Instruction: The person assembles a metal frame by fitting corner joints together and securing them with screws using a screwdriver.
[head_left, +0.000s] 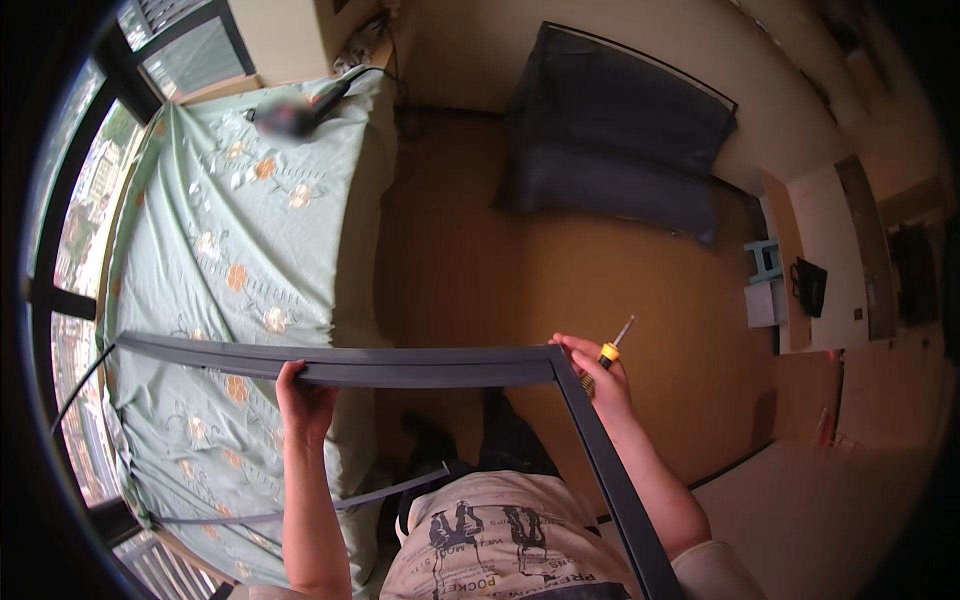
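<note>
A dark grey frame (440, 366), with two bars meeting at a corner, crosses in front of me. One bar runs left over the bed and the other slants down past my right side. My left hand (303, 400) is closed around the left bar, with the thumb on top. Beside the corner, my right hand (597, 375) grips a screwdriver (609, 354) by its yellow and black handle. Its metal shaft points up and right, away from the frame, and the fingertips are close to the corner. A thin grey strip (390, 490) lies lower, from the bed toward my waist.
A bed or low platform with a pale green floral cloth (270, 230) is on the left, along the windows (90, 200). A blurred dark object (285, 118) lies on it. Dark fabric (620, 130) stands by the far wall. A blue stool (763, 260) and a desk (825, 255) are right.
</note>
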